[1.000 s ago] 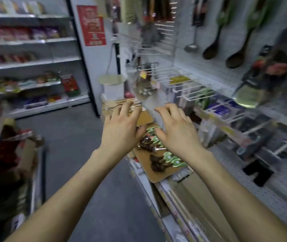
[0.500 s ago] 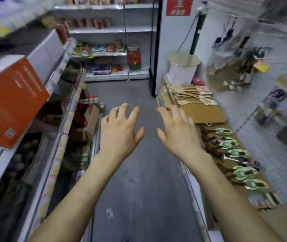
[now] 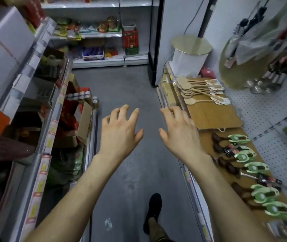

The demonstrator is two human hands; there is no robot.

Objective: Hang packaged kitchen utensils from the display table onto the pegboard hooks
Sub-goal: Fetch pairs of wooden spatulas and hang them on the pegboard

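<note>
The pegboard (image 3: 272,133) stood well right of our right hand (image 3: 179,133). The display table (image 3: 233,131) ran just right of that hand. The wooden spatulas (image 3: 198,92) lay ahead of it, and the green-carded utensils (image 3: 242,155) lay right of its wrist. Our left hand (image 3: 120,131) hovered beside the right. Both hands were spread wide, holding nothing.

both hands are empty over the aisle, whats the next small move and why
Probably swing the right hand rightward and down to the nearest green-carded dark spoon on the display table. Both it and the left hand hover open above the aisle floor, holding nothing, while the packaged utensils lie unhung beside the pegboard.
</note>
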